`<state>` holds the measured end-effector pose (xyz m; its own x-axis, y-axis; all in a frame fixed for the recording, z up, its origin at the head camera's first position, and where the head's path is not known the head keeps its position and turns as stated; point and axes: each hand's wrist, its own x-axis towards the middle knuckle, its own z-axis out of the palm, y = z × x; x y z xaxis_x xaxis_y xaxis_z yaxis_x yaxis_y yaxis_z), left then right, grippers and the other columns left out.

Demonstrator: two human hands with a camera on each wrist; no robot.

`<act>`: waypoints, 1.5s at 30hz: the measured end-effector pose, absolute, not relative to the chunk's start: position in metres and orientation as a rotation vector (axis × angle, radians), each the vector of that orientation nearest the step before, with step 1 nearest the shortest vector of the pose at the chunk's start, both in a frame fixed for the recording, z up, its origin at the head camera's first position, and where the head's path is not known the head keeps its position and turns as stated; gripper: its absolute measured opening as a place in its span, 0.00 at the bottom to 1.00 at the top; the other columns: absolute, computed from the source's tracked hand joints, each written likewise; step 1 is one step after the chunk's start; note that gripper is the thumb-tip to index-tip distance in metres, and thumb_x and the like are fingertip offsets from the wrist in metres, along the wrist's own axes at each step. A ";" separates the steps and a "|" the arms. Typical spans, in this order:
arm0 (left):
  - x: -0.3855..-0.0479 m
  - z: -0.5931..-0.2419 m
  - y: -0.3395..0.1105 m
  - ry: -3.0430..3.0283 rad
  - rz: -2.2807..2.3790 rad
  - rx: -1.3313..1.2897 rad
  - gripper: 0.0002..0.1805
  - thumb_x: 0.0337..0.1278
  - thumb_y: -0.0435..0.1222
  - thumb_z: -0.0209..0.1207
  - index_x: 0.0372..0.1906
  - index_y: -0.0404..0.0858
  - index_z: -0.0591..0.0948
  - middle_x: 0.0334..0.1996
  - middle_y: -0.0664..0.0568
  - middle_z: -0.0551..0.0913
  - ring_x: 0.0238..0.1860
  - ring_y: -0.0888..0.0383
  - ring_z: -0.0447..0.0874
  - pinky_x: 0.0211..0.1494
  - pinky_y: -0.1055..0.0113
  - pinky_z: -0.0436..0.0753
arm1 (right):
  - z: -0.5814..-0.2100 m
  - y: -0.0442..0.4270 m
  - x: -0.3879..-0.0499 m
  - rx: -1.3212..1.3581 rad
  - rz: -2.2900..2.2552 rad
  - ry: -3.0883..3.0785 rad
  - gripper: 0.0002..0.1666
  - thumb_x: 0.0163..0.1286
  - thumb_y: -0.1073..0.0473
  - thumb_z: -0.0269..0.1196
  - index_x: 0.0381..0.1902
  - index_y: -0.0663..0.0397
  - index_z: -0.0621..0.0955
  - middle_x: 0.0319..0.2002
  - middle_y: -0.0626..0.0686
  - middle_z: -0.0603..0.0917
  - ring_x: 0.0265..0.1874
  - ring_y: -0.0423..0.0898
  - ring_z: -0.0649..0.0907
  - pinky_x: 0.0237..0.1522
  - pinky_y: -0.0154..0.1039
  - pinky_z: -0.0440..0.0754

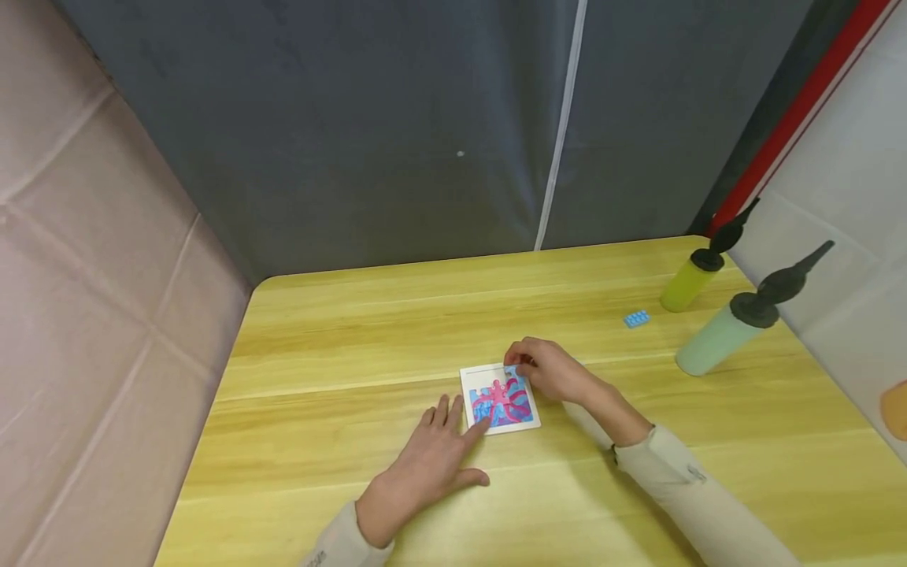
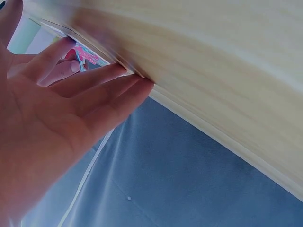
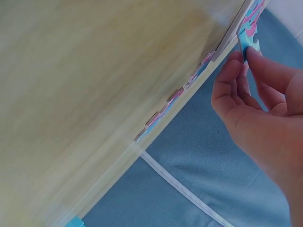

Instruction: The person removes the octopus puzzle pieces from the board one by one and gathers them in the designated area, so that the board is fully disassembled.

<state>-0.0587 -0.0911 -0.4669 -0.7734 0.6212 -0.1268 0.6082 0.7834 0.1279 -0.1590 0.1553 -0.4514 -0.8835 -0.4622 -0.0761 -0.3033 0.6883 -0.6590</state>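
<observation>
A white square puzzle tray (image 1: pixel 520 428) lies on the table, partly filled with pieces that make up a pink octopus (image 1: pixel 499 391) on blue. My right hand (image 1: pixel 556 370) is at the tray's upper right corner. Between thumb and fingers it pinches a blue puzzle piece (image 3: pixel 247 40) with a bit of pink. The hand covers part of that corner in the head view. Spread flat at the tray's left side is my left hand (image 1: pixel 432 461), fingers straight. Its index fingertip rests on the lower left of the tray, while the other fingertips lie by the left edge.
Several loose puzzle pieces (image 3: pixel 163 111) lie on the table in the right wrist view. A blue toy brick (image 1: pixel 637 319) sits farther back right. Beyond it stand a yellow-green pump bottle (image 1: pixel 686 285) and a pale green one (image 1: pixel 719 340), both with black tops.
</observation>
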 end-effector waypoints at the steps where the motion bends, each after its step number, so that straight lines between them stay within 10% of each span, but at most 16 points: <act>1: -0.059 -0.467 -0.091 2.812 0.129 0.974 0.44 0.59 0.67 0.60 0.77 0.52 0.69 0.74 0.28 0.67 0.74 0.29 0.67 0.73 0.43 0.75 | -0.451 0.155 -0.159 -0.612 -0.978 2.664 0.11 0.73 0.72 0.59 0.44 0.56 0.85 0.37 0.52 0.83 0.37 0.44 0.78 0.45 0.40 0.79; 16: -0.067 -0.466 -0.045 2.918 -0.507 0.762 0.42 0.62 0.76 0.41 0.80 0.71 0.58 0.57 0.43 0.79 0.51 0.44 0.82 0.65 0.54 0.79 | -0.454 0.150 -0.158 -0.639 -0.965 2.672 0.11 0.73 0.71 0.60 0.46 0.57 0.86 0.37 0.51 0.84 0.37 0.43 0.78 0.44 0.39 0.80; 45: -0.059 -0.467 -0.052 2.961 -0.515 0.760 0.42 0.60 0.75 0.45 0.78 0.68 0.64 0.55 0.41 0.81 0.53 0.40 0.85 0.61 0.53 0.83 | -0.459 0.148 -0.161 -0.607 -1.136 2.615 0.09 0.74 0.68 0.61 0.46 0.53 0.86 0.39 0.49 0.86 0.39 0.43 0.80 0.48 0.38 0.81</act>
<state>-0.0594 -0.0520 -0.4671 -0.8790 0.4614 -0.1208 0.4750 0.8245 -0.3073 -0.1609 0.1482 -0.4591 -0.8889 -0.4562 -0.0411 -0.2813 0.6145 -0.7371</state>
